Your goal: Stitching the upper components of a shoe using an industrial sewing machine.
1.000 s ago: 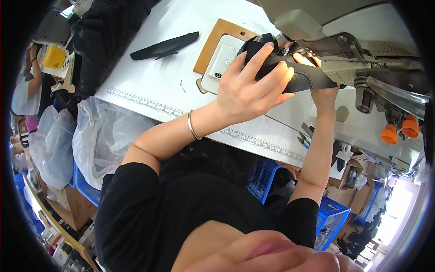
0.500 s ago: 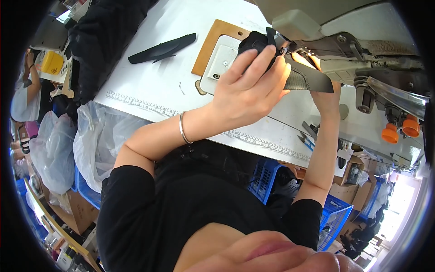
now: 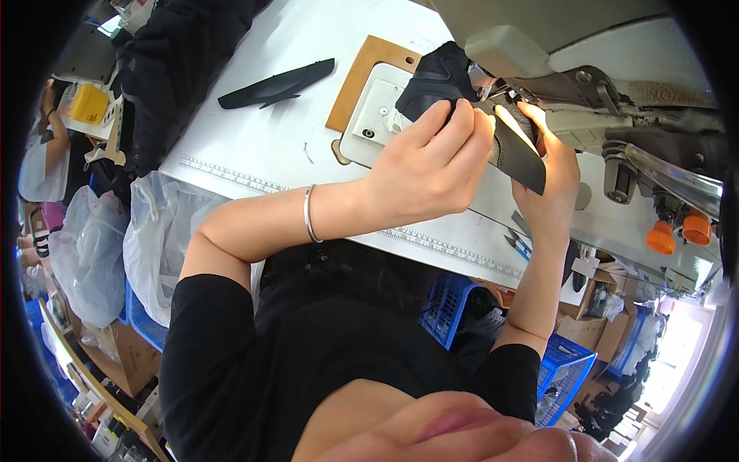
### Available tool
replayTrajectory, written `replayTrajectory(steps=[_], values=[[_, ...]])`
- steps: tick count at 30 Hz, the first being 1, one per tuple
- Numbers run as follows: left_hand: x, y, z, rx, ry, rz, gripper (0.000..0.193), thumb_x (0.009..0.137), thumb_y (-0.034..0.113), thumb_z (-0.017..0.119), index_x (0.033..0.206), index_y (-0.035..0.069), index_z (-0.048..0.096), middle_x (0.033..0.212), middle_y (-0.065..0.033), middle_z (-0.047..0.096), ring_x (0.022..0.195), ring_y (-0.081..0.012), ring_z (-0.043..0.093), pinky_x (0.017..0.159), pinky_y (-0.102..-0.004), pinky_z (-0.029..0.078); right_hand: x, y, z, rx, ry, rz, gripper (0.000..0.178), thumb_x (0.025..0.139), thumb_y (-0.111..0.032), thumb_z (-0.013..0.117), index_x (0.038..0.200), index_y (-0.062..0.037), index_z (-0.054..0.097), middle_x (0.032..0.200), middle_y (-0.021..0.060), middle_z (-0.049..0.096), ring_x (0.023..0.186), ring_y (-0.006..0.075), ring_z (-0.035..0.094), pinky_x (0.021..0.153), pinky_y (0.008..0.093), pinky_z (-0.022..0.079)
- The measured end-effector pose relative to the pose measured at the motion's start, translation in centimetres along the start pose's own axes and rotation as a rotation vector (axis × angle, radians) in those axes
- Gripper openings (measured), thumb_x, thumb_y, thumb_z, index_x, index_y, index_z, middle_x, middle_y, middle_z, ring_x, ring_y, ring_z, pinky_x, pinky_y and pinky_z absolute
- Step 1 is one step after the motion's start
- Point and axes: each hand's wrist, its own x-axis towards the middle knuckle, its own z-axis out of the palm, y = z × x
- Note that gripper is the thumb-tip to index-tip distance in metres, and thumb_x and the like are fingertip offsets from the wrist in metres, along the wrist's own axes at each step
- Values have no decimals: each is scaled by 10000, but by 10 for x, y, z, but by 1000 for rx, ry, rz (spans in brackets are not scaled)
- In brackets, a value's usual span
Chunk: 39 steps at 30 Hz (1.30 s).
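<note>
Brown cardboard box (image 3: 127, 358) at lower left, on floor beside table. More cardboard boxes (image 3: 608, 327) at right, under table edge, one with white label (image 3: 573, 291) on it. Yellow box-shaped package (image 3: 90, 104) at upper left, on far bench. No signs or screens visible.

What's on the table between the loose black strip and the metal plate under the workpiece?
In the head view, between the black strip and the metal plate lies bare white table, then the brown board framing the plate.
</note>
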Motion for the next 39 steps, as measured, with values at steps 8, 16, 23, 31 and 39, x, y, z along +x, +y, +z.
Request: replayTrajectory(steps=[8,16,23,31,39], values=[[3,-7,7,-19,101,-25,240,716,59,691,930,-39,740,993,-161,696,955,-307,715,886,-416,620,-3,-13,-7,-67,-44,-15,398,784,-48,752,1180,-65,720,1210,50,691,850,234,612,772,362,523],[3,-21,6,-67,127,30,226,720,54,693,926,-30,733,1004,-145,698,966,-299,717,903,-400,616,0,-31,-14,-95,-57,-34,392,746,-79,786,1135,-98,742,1241,38,649,969,263,593,815,381,525],[0,-27,9,-133,108,9,304,697,67,698,986,-24,720,1049,-143,681,983,-282,707,886,-394,618,1,-44,-15,-138,-25,-38,590,668,-219,854,1248,-216,741,1144,-1,623,1044,260,566,692,338,547],[3,-50,4,-313,49,84,329,692,42,686,1013,-30,707,1074,-127,684,1051,-301,706,929,-414,610,-2,-29,-4,188,-75,63,459,823,-133,785,1278,-166,727,936,61,636,895,246,596,841,372,497],[2,-45,4,-476,100,-100,313,692,12,777,1002,1,730,1062,-135,741,1062,-313,731,960,-448,601,-15,-37,14,566,-50,229,458,888,-110,768,1340,-131,697,1014,136,755,828,260,700,776,339,536]])
